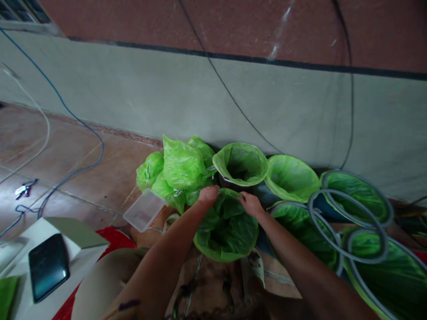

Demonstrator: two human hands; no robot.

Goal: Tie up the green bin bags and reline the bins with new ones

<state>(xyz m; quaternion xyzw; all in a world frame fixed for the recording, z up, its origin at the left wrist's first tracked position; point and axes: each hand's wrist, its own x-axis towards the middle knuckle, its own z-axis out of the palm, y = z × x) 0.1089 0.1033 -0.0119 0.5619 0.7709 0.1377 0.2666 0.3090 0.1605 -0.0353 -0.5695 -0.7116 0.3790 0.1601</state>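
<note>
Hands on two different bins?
No, the left hand and right hand both have their fingers at the far rim of the same green-lined bin.

Counts, by position from the hands. Hands: 2, left hand (209,195) and right hand (250,203). Green-lined bins (223,255): 6; one at the hands, one just beyond, four to the right. Grey rings (362,258), right: 4; three on bin rims, one loose across them. Tied green bags (184,165), left: at least 4, overlap hides exact number. Clear box (142,211), left: 1. Cables, left: 1 blue cable (62,101), 1 white cable (47,129). Dark cables (230,92) beyond: 2.
</note>
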